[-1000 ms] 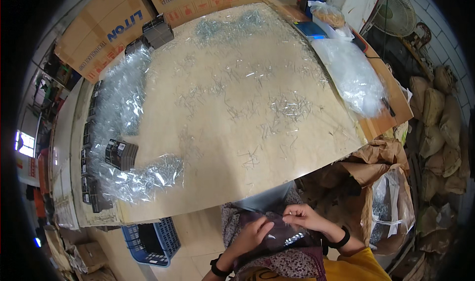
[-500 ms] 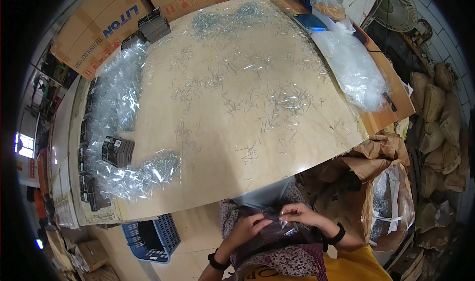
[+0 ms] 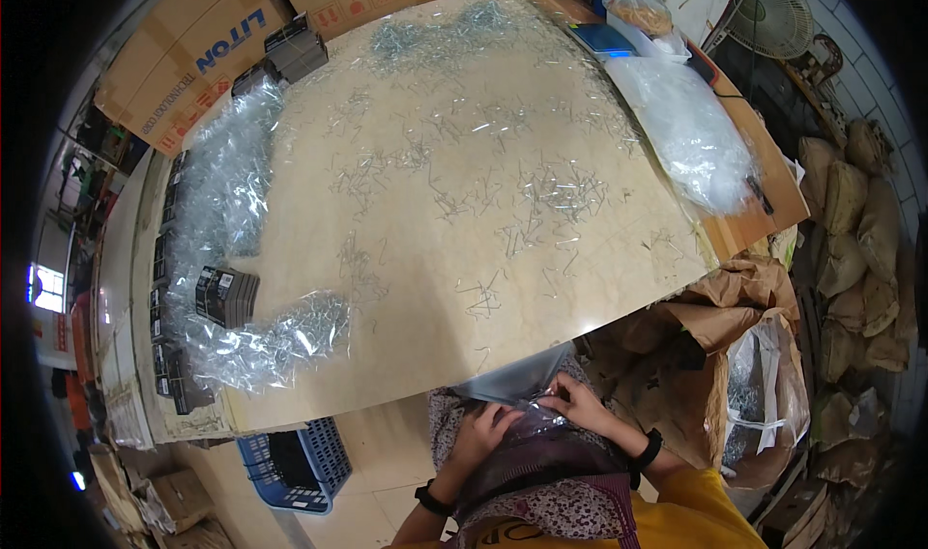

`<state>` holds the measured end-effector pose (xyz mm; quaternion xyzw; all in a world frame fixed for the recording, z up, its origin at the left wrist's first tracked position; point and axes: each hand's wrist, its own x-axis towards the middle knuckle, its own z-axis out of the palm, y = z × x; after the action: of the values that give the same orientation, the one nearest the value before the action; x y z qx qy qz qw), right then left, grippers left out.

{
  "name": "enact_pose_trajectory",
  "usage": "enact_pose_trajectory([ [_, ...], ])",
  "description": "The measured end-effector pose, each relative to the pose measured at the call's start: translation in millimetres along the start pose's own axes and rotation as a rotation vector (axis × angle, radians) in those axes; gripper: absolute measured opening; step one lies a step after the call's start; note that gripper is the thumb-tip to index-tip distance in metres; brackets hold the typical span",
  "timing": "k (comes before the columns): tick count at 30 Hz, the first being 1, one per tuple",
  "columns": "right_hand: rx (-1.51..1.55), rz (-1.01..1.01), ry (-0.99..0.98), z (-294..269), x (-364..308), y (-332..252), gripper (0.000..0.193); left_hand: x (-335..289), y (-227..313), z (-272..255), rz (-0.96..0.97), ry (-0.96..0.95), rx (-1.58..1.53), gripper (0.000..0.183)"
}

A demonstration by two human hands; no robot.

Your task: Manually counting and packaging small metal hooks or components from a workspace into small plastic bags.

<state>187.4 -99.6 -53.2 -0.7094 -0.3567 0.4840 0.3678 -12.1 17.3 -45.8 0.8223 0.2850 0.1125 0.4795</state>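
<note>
A clear plastic bag [image 3: 543,418] was between the two hands, above the lap and just off the near edge of the table [image 3: 416,259]. Its upper edge ran roughly left to right, and the film seemed to hang toward the near side; its long axis was not plain, since the fingers and folds hid much of it. The right hand [image 3: 578,403] had its fingertips drawn together on the film, holding it; the left hand [image 3: 476,435] had its fingers narrow and curled at the bag's left side, though whether they pinched it I cannot tell. The bag looked part-handled, its closure and contents unclear. Beyond it, a grey tray-like piece [image 3: 514,377] sloped under the table's edge. As for progress, a glittering heap of clear packets [image 3: 227,177] at the left, beside a stack of dark cards [image 3: 228,297], looked finished, while loose wire pieces [image 3: 565,191] lay scattered right of centre, and a pile of clear film [image 3: 684,133] at the far right looked unused.
</note>
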Motion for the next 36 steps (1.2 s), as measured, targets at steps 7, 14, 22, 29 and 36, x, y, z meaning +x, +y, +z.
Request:
enact_pose_trajectory([
  [7,-0.178,-0.652,0.733,-11,-3,-39,0.032,-17,-16,14,0.052,-0.032,-0.004,0.018],
  [14,-0.757,-0.679,0.656,-94,82,-156,0.049,-16,-12,1,0.395,0.009,0.322,0.02],
  [22,-0.994,-0.697,0.448,-95,147,-174,0.065,-4,12,-5,0.433,0.128,0.229,0.014],
  [29,-0.927,-0.855,0.286,-62,145,-197,0.046,2,27,4,0.141,0.196,-0.108,0.012],
  [36,-0.452,-0.782,0.103,-71,72,-179,0.048,-2,39,-1,0.014,0.161,-0.279,0.012],
])
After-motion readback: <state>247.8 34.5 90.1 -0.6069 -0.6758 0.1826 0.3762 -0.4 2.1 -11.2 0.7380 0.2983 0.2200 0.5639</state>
